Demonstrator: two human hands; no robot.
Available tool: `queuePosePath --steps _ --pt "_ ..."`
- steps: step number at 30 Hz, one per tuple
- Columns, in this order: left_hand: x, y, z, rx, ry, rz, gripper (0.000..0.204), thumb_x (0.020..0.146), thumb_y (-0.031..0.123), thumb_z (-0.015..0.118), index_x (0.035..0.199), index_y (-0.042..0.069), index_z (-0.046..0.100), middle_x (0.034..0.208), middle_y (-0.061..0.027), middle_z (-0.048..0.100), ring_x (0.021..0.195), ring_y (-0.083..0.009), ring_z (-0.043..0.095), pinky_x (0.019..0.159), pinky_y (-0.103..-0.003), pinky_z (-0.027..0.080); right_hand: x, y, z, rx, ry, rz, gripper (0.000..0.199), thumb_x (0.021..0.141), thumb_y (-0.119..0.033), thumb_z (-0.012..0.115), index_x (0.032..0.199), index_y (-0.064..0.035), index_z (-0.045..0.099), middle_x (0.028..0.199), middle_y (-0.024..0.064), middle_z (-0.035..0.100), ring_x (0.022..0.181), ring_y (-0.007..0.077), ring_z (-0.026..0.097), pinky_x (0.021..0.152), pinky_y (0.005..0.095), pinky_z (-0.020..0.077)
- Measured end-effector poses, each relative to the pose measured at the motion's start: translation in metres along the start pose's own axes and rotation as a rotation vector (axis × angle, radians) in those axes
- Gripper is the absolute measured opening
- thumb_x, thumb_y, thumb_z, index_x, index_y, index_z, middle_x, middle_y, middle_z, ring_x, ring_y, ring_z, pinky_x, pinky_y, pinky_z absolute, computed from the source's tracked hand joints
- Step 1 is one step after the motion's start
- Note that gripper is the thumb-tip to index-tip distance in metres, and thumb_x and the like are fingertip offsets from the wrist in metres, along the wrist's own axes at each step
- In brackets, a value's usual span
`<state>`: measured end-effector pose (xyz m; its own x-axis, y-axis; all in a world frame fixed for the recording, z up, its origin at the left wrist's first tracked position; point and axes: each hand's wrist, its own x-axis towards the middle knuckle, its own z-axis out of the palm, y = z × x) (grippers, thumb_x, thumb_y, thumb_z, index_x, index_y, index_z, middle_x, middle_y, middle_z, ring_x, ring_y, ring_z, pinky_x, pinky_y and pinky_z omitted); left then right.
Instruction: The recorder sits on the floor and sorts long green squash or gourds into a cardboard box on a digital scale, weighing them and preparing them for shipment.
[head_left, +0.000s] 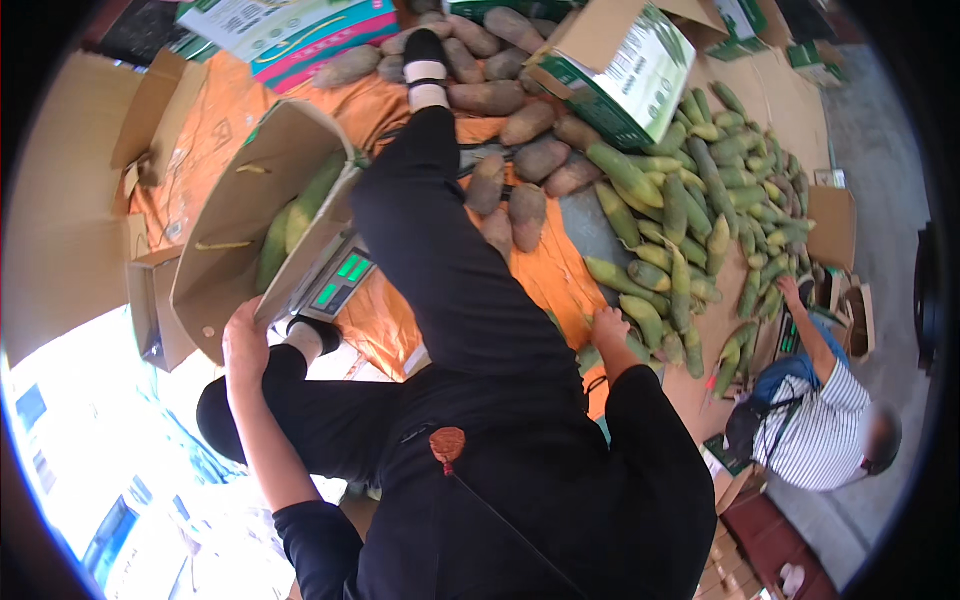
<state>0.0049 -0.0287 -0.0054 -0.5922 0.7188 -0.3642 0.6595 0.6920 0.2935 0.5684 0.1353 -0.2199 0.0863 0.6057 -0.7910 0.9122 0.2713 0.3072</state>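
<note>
With its fingers bent over the rim, my left hand (246, 342) grips the near edge of an open cardboard box (215, 215). Inside the box lie a few long green radishes (305, 205). Beside it, partly under its lower edge, is a digital scale (343, 283) with lit green displays. My right hand (610, 328) is closed at the near-left edge of a large heap of green radishes (680, 290). A green radish (588, 357) shows against its fingers, mostly hidden by the hand and my leg.
Reddish-brown roots (540, 158) lie around my outstretched foot on an orange sheet (385, 325). A printed carton (630, 75) stands beyond the heap, another carton (300, 35) at the far left. At right, a person in a striped shirt (815, 435) reaches toward the heap.
</note>
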Motion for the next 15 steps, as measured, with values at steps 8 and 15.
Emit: queuePosePath --steps 8,15 --pt "-0.006 0.015 0.0 0.013 0.067 0.008 0.033 0.079 -0.001 0.054 0.107 0.009 0.066 0.1 -0.0166 0.065 0.096 -0.0353 0.06 0.085 -0.042 0.047 0.014 0.006 -0.017 0.145 0.177 -0.129 0.031 0.08 -0.008 0.059 0.111 -0.0116 0.057 0.12 0.0109 0.051 0.118 0.0331 0.045 0.092 0.0459 0.0446" --pt "-0.009 0.011 -0.002 0.004 0.082 0.012 0.036 0.077 -0.004 0.053 0.108 0.008 0.066 0.101 -0.0165 0.064 0.098 -0.0349 0.06 0.085 -0.042 0.047 -0.002 -0.033 -0.151 0.522 0.74 -0.553 0.043 0.072 -0.004 0.065 0.113 -0.0023 0.051 0.108 0.0184 0.052 0.104 0.0408 0.046 0.091 0.0446 0.0397"
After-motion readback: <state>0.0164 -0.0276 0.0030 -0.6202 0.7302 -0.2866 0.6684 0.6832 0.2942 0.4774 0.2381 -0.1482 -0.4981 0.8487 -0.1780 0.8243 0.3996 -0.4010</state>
